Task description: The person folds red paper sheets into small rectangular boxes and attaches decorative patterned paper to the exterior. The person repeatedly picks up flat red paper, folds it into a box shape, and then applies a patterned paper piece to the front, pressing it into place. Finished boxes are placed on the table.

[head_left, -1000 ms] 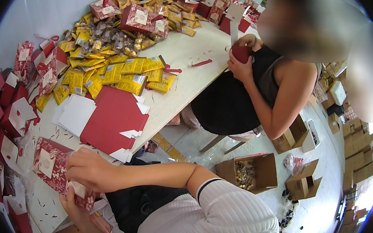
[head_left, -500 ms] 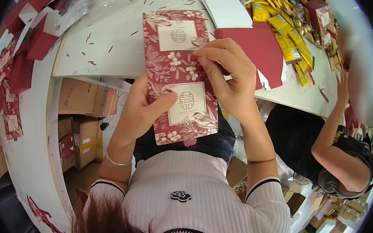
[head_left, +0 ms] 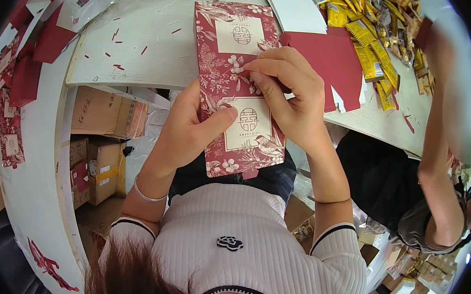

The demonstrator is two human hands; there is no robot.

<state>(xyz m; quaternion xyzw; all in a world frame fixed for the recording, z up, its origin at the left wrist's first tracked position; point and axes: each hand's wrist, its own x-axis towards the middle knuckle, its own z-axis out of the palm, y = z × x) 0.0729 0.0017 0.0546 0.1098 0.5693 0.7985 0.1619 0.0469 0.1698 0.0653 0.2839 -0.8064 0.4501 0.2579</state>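
Note:
In front of me is a flat, unfolded-looking gift box of red card, printed with cream flowers, a bird and two cream panels. My left hand grips its left edge, the thumb lying over the lower panel. At the middle of the card's right side, my right hand is closed in a pinch, thumb and forefinger touching or just over the surface. Whatever sits between those fingertips is too small to make out. A small red tab pokes out below the card's lower edge.
Plain red card blanks and white card sheets lie behind my right hand. Yellow packets are heaped at the far right, near another person's arm. Red slivers dot the table; red boxes stand left.
The card and both hands have shifted slightly right and up in the picture. The right hand keeps its pinch. The other person's arm has reached farther over the table.

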